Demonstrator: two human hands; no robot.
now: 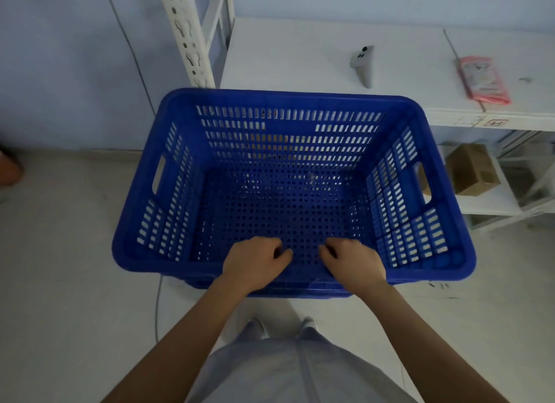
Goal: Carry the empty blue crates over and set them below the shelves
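Observation:
An empty blue perforated crate (288, 150) fills the middle of the head view, held up in front of me. My left hand (255, 263) and my right hand (354, 263) both grip its near rim, fingers curled over the edge into the crate, a short gap between them. The crate's far wall is close to the front edge of a white shelf board (300, 57). A second blue rim shows just under the crate's near edge (270, 291); I cannot tell whether it is another crate nested below.
A white slotted shelf upright (187, 36) stands at the crate's far left corner. On the shelf board lie a grey handheld device (363, 65) and a red packet (483, 80). A cardboard box (471, 168) sits on a lower shelf at right. Pale floor (69, 237) lies left.

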